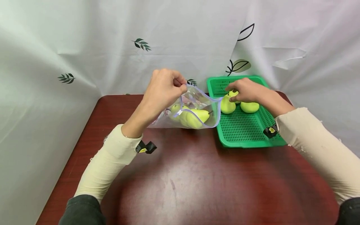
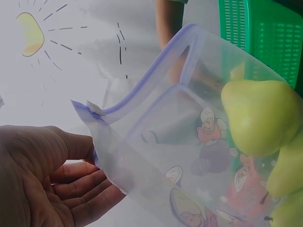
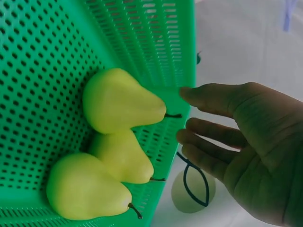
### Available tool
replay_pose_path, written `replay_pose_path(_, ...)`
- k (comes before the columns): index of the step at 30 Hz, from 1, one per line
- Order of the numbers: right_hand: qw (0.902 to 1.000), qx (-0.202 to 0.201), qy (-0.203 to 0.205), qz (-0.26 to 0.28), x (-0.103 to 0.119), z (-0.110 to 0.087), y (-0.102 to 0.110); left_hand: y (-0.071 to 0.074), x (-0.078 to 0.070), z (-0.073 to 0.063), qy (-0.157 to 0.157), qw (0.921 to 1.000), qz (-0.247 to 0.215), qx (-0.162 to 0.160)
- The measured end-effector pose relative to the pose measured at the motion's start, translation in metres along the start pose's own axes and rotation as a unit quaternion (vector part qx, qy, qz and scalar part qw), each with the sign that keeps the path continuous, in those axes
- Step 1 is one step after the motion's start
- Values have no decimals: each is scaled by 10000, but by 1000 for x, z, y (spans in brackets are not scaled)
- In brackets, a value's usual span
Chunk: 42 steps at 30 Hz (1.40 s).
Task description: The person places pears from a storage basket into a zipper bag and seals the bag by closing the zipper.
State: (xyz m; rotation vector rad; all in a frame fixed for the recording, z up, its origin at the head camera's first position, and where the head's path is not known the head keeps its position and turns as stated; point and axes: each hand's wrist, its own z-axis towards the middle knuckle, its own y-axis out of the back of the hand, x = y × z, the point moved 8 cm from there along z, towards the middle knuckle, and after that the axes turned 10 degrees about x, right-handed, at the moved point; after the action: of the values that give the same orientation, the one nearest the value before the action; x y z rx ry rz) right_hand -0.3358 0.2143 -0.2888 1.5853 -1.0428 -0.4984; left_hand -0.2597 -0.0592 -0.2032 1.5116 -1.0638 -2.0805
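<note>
1. Bag (image 2: 161, 146), clear, lavender-edged, mouth agape; I see pears (image 1: 197, 120) inside; located beside a green basket (image 1: 239, 144).
2. Left hand (image 1: 161, 87): thumb and fingers pinching the bag's edge.
3. Right hand (image 3: 255, 146): fingers parted, grasping nothing, near three pears (image 3: 120, 101) grouped toward the basket's far end.
4. Table (image 1: 174, 178), dark red, beneath the basket.

This is resembling a screened-off booth. Leaf-printed white sheeting (image 1: 174, 22) is hanging behind and beside a reddish bench (image 1: 180, 175).
</note>
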Motion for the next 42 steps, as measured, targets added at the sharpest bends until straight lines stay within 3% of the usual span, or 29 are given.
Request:
replay_pose_path(14,9955,909,181,-173,-8,38,-15,-1,1,0,-19,10000,50,5)
replay_pose_path(26,9956,898,263,9,-10,44,-24,1,2,-5,-8,9999,137,-38)
replay_pose_path(36,9973,320,657,104,1,32,-17,2,4,-6,-6,9999,140,-52)
replay_pose_path(40,9952,-554,788,172,7,11,6,1,6,-7,-6,10000,90,-44)
replay_pose_path(42,9891,-1177,857,226,12,-3,22,2,7,-8,-17,9999,91,-68)
